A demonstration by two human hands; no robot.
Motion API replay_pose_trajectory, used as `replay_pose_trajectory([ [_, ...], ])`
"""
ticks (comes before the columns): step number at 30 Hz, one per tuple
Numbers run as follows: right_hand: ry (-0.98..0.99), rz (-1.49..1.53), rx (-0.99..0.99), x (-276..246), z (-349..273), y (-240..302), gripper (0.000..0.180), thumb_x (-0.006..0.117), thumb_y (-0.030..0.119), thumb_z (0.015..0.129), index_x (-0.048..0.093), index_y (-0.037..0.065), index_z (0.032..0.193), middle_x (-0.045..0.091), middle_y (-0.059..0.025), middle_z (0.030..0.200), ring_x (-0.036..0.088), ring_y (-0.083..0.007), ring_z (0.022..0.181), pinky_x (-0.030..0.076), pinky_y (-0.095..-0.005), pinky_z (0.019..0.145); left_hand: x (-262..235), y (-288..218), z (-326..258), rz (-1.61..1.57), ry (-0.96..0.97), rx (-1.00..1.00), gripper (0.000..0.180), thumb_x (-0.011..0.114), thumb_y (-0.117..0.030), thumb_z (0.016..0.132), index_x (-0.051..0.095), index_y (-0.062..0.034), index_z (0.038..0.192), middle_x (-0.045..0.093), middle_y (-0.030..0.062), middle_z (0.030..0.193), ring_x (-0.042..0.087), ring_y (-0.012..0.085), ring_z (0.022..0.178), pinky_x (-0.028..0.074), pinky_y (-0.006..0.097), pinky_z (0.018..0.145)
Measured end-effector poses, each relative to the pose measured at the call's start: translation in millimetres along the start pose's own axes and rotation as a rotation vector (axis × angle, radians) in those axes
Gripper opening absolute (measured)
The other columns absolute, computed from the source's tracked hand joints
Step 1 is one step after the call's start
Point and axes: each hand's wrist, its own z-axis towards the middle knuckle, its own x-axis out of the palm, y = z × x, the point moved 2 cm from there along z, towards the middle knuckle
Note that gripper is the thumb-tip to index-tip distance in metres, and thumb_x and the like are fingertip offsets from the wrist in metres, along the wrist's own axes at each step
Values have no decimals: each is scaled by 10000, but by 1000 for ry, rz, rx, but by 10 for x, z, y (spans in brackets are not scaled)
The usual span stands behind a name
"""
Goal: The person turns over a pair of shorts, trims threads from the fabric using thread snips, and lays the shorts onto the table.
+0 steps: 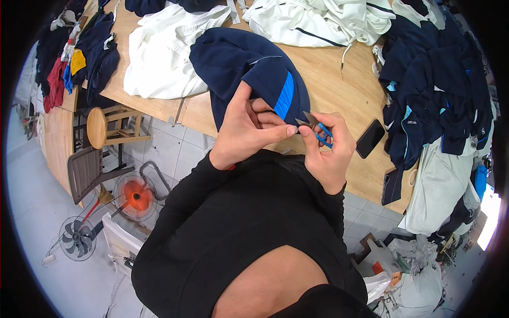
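A navy garment (228,50) with a bright blue stripe lies bunched at the near edge of the wooden table. My left hand (249,122) is closed on it, thumb and fingertips pinching its edge close to the stripe. Just right of that pinch, my right hand (331,148) holds small blue-handled thread snips (323,135). Their pointed dark blades stand apart beside the left thumb tip, over the navy cloth. Whether a thread lies between the blades is too small to tell.
White garments (164,53) lie on the wooden table (339,79) beyond the navy one. A black phone (370,139) rests right of my hand, near piled navy garments (429,79). Left of the table stand a wooden stool (98,127), a folding chair (85,167) and fans (135,196).
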Motion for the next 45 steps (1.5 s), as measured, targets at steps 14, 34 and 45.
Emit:
replay_pose_trajectory([
  [14, 28, -192, -137, -39, 19, 62, 235, 858, 108, 897, 709, -13, 1033, 698, -92, 830, 666, -158, 675, 492, -265, 572, 31, -5, -8, 74, -36, 70, 885, 831, 149, 799, 330, -24, 1508, 662, 100, 1063, 748, 150, 904, 593, 249, 760],
  [34, -90, -59, -20, 15, -15, -20, 202, 852, 111, 898, 709, -2, 985, 742, -120, 870, 698, -253, 663, 517, -321, 599, 41, -31, 1, -5, -64, 61, 868, 827, 160, 788, 332, -13, 1479, 627, 41, 931, 751, 133, 858, 589, 233, 732],
  [45, 10, -159, -154, -30, -32, 34, 254, 885, 144, 846, 721, 14, 989, 742, -99, 852, 696, -258, 680, 506, -335, 599, 31, -84, -19, -7, -36, 42, 881, 851, 131, 799, 327, -13, 1493, 622, 45, 940, 756, 148, 874, 587, 241, 736],
])
